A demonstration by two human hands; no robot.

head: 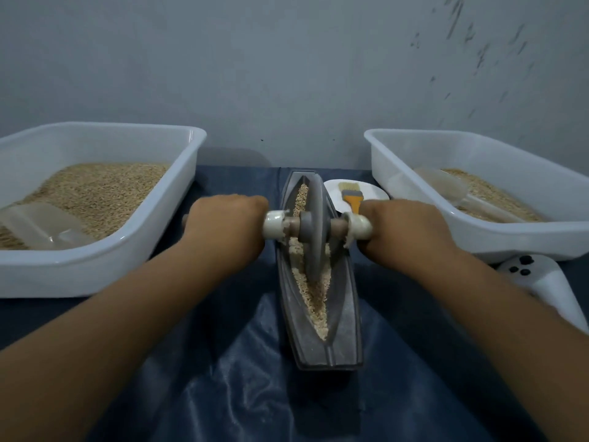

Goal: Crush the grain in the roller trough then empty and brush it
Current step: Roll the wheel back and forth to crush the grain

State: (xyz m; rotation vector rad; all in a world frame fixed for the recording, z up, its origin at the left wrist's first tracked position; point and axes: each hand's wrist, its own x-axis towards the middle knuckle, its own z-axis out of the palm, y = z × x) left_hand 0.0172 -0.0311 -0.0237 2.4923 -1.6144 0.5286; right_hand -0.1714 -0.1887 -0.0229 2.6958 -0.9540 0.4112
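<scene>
1. One long, dark grey boat-shaped metal trough [345,314] lies lengthwise on the counter [223,378], which is covered in dark blue cloth; pale crushed grain [314,298] fills its narrow channel.
2. One grey disc-shaped roller wheel [314,231] stands upright in the channel, on a wooden axle with two cream-coloured end grips.
3. Two white rectangular plastic tubs: left tub [95,269] and right tub [510,240], each holding tan grain and one clear plastic scoop.
4. One small white plate [373,191] behind the trough carries one brush with an orange handle [351,199].
5. One white controller-like object [541,282] at right edge.
6. Left hand [228,224] curled round the left grip; right hand [404,224] curled round the right grip; both forearms extended forward, knuckles up.
</scene>
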